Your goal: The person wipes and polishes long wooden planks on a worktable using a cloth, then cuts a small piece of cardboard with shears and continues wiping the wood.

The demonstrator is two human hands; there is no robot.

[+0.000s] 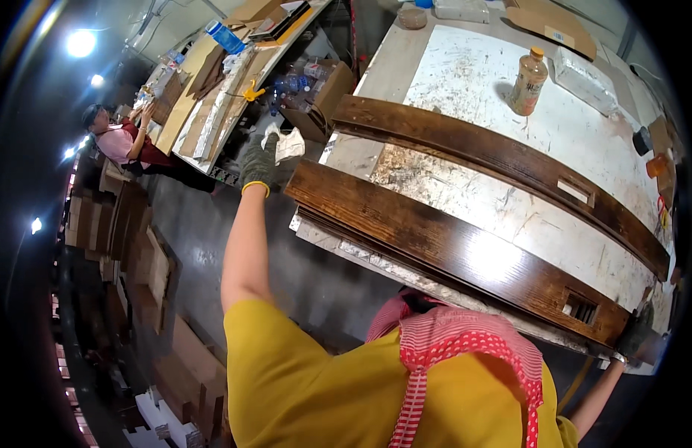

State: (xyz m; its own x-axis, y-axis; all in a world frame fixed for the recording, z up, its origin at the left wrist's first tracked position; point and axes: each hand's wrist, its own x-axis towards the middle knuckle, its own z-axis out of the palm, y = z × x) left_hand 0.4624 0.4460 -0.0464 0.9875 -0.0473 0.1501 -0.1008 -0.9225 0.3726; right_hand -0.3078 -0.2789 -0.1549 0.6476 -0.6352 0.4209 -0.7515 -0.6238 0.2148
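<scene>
my left hand (259,166) in its grey glove is clenched round a white rag (289,142) just off the near board's (450,250) left end, while my right hand (634,337) grips the right end — steadying the long dark plank across the worktable (473,82) edge — the second board (503,160) lies just behind it.
</scene>
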